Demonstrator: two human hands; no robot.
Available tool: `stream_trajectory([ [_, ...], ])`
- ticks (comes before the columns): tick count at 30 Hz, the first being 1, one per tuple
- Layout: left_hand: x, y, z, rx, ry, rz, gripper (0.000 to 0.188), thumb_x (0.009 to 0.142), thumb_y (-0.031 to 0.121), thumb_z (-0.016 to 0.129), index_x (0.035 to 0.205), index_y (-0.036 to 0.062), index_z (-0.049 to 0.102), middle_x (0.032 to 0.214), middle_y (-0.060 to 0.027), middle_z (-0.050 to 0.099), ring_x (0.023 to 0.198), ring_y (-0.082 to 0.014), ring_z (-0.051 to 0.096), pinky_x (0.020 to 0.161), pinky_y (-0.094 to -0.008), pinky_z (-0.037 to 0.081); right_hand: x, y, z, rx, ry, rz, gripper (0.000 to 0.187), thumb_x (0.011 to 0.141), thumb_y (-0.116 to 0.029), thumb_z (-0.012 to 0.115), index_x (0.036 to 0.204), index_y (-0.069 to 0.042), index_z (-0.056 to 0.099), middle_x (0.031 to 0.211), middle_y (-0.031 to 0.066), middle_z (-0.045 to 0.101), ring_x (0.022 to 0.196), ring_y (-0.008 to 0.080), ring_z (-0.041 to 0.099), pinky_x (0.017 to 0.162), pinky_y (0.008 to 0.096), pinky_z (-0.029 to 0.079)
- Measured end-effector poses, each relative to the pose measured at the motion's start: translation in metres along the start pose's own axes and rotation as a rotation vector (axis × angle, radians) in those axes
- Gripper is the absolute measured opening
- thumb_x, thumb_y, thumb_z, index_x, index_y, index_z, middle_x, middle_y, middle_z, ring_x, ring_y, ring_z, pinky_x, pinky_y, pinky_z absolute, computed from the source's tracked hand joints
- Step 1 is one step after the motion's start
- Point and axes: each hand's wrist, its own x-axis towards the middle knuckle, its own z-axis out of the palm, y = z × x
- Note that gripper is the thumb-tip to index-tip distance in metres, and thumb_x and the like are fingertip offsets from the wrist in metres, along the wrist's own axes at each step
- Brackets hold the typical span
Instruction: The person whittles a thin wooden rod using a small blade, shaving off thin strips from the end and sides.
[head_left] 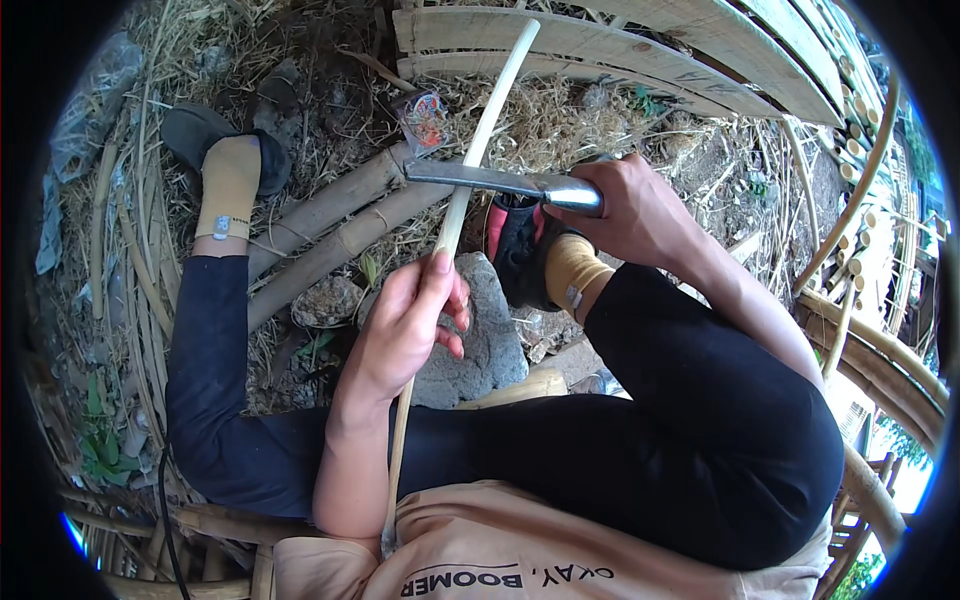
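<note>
A long pale bamboo strip (502, 88) slants up and away from my lap, its near end resting against my shirt. My left hand (402, 318) is closed round its middle, thumb lying along the top and fingers curled. My right hand (632, 205) grips the metal handle of a long knife (500, 180). The blade points left and crosses over the strip beyond my left thumb; it looks in contact with it, though the exact bite of the edge is too small to tell. Below the strip, between my legs, sits a grey stone block (475, 350).
Two thick bamboo poles (345, 235) lie on the straw-covered ground at left, near my foot. A small colourful packet (424, 122) lies beyond them. Wooden slats (600, 55) span the far side. Cut bamboo poles (862, 190) are stacked at right, and clear plastic (100, 95) lies far left.
</note>
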Motion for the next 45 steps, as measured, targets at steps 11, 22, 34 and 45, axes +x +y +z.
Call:
stream_trajectory([
  [11,-0.001,0.005,0.008,0.032,-0.046,-0.025,0.030,0.109,0.037,0.046,0.101,0.0087,0.054,0.069,0.0080,0.039,0.057,0.0008,0.033,0.048,-0.0168,0.027,0.000,0.005,0.005,0.009,0.032,-0.003,0.021,0.082,-0.023,0.075,0.085,-0.003,0.071,0.070,0.0164,0.068,0.067,0.0348,0.069,0.064,0.0437,0.055],
  [22,-0.003,-0.014,0.027,0.822,0.368,0.369,0.032,0.107,0.026,0.048,0.093,-0.0014,0.056,0.063,-0.0116,0.054,0.056,-0.0247,0.056,0.056,-0.0406,0.043,0.004,0.013,0.014,-0.116,0.066,0.065,0.016,0.075,-0.016,0.069,0.085,-0.003,0.072,0.070,0.0202,0.067,0.069,0.0389,0.069,0.068,0.0457,0.056],
  [34,-0.018,-0.004,0.035,0.734,0.311,0.315,0.033,0.108,0.026,0.046,0.094,-0.0022,0.056,0.063,-0.0091,0.051,0.055,-0.0183,0.052,0.054,-0.0354,0.042,0.004,0.019,0.007,-0.180,0.157,0.026,0.025,0.069,-0.009,0.069,0.093,-0.010,0.077,0.071,0.0185,0.068,0.070,0.0387,0.068,0.070,0.0466,0.055],
  [45,-0.027,-0.018,0.033,0.606,0.248,0.298,0.026,0.106,0.019,0.049,0.089,-0.0008,0.053,0.058,-0.0166,0.049,0.049,-0.0342,0.054,0.050,-0.0429,0.038,0.009,0.057,-0.018,-0.408,0.325,0.123,0.014,0.076,-0.012,0.067,0.087,-0.006,0.074,0.069,0.0182,0.068,0.065,0.0364,0.069,0.068,0.0440,0.058],
])
